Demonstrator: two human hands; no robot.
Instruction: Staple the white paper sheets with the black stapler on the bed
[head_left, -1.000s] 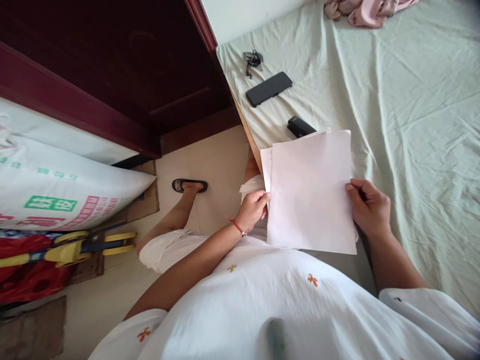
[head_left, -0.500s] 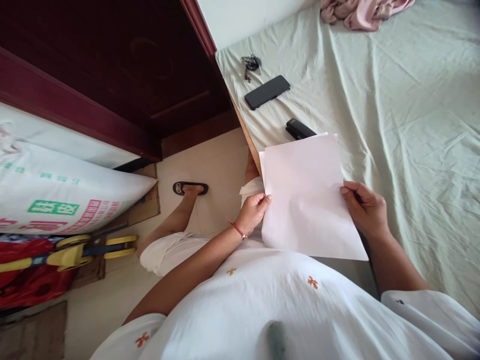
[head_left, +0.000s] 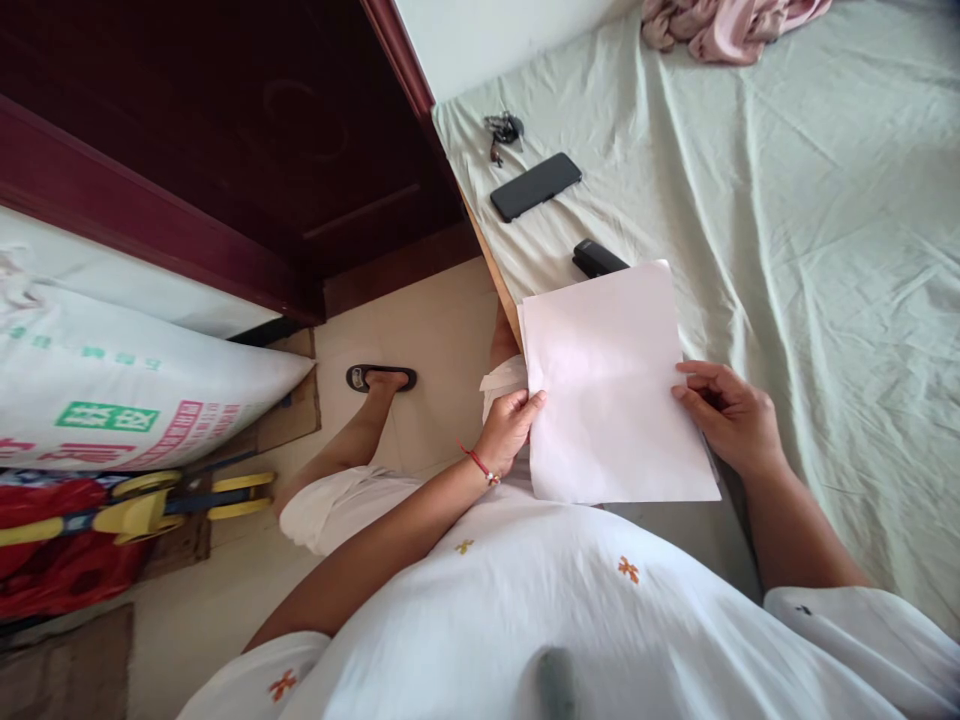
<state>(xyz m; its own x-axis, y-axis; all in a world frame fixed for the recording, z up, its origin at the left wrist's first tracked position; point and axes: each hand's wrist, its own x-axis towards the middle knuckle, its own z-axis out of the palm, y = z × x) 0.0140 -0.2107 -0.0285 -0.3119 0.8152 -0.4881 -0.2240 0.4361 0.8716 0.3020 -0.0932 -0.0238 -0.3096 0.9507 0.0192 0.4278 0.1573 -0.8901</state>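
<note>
A small stack of white paper sheets (head_left: 607, 400) is held up over my lap, its far edge overlapping the bed. My left hand (head_left: 510, 430) pinches the left edge, thumb on top and fingers underneath. At the right edge, my right hand (head_left: 731, 415) has its thumb and index fingertip on the paper, with the other fingers curled; what lies under the edge is hidden. Just beyond the sheets sits a black stapler (head_left: 598, 258), partly covered by them.
On the bed's pale green sheet (head_left: 847, 250) lie a black phone (head_left: 536, 187), a bunch of keys (head_left: 504, 132) and a crumpled pink cloth (head_left: 739, 28). To the left are a dark red door (head_left: 247, 130), a printed white sack (head_left: 142, 380) and a yellow-and-blue wheeled toy (head_left: 150, 507).
The sheets have shifted slightly and line up more evenly, with less of the lower ones sticking out. My right hand's fingertips have moved a little left along with the right edge.
</note>
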